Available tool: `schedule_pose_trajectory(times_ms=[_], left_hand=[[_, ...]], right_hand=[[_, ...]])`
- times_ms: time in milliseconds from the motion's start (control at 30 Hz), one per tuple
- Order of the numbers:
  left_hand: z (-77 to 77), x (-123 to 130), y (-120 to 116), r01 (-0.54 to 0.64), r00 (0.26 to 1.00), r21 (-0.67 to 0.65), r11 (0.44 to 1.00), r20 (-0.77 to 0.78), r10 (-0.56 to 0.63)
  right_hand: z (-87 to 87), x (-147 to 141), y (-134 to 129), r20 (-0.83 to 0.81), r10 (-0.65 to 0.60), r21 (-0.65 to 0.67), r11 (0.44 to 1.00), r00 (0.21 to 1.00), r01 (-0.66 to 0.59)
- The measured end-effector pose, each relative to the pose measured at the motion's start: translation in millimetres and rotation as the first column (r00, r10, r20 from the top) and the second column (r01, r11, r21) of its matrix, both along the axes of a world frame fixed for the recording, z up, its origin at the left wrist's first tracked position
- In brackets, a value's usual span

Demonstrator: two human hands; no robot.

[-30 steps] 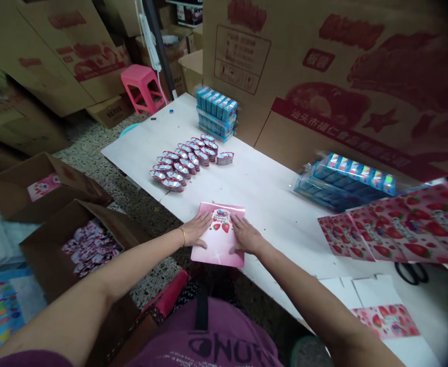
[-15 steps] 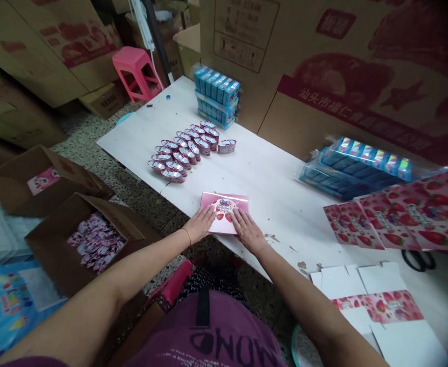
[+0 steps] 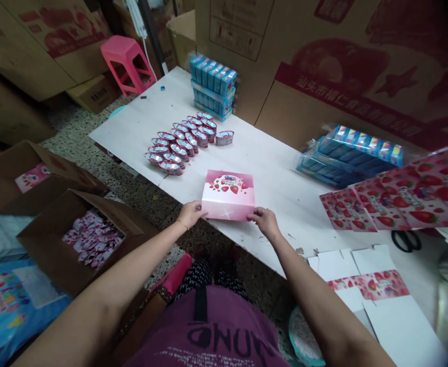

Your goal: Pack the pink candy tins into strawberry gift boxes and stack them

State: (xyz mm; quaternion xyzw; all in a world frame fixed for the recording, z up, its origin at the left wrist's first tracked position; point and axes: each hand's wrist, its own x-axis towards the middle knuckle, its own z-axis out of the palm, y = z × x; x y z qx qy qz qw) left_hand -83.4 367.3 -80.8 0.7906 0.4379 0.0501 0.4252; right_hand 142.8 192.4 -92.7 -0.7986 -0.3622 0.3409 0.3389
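Worktop: white and smooth (image 3: 277, 168), with scuffs and brown worn patches near its front edge.
Pink box: I see a glossy carton (image 3: 228, 196) with crisp folds, its broad top printed with strawberries and its paler front facing me, at the worktop's near edge. I cannot tell whether it rests flat or is slightly raised.
Left hand: mine (image 3: 191, 213) is mostly closed, with fingers and thumb pinching the carton's near left corner; a thin gold-coloured bracelet (image 3: 183, 224) circles the wrist.
Right hand: mine (image 3: 265, 220) is partly curled, fingertips and thumb gripping the near right corner.
Foil packets: shiny ovals with red rims (image 3: 181, 145) stand close together in rows beyond the carton; a single packet (image 3: 224, 137) sits just right of them.
Blue packs: slim blocks in clear film, one stack at the back (image 3: 213, 86), another group (image 3: 353, 153) to the right.
Strawberry cartons: flat-faced pink panels (image 3: 392, 204) overlap at the right, near black looped handles (image 3: 406, 240) and flat white card blanks (image 3: 365, 285).
Cardboard: a big brown printed wall (image 3: 265, 97) behind; an open brown box (image 3: 94, 238) of crinkled packets at left.
Stool: pink, moulded plastic (image 3: 128, 63), on speckled flooring (image 3: 105, 114).
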Motion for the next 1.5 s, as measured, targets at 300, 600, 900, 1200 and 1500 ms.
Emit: schedule_pose_trajectory(times_ms=[300,600,900,1200,1500], left_hand=[[-4.1,17,26,-0.031,0.996,0.108,0.994,0.09,0.021],[-13.3,7,15,-0.043,0.992,0.162,0.986,0.125,0.023],[-12.0,5,25,0.085,0.98,0.13,0.988,0.168,-0.106],[-13.7,8,19,-0.052,0.995,0.169,0.984,0.095,0.037],[-4.1,6,27,0.235,0.964,0.151,0.96,0.088,-0.25]], right_hand=[[-0.8,17,21,0.181,0.05,0.105,0.992,0.982,-0.07],[-11.5,5,7,0.325,0.035,0.156,0.984,0.945,-0.09],[-16.9,4,8,0.299,0.0,0.193,0.979,0.954,-0.06],[-18.8,3,11,0.368,0.031,0.166,0.981,0.929,-0.099],[-16.5,16,7,0.323,0.191,0.199,0.944,0.927,-0.264]])
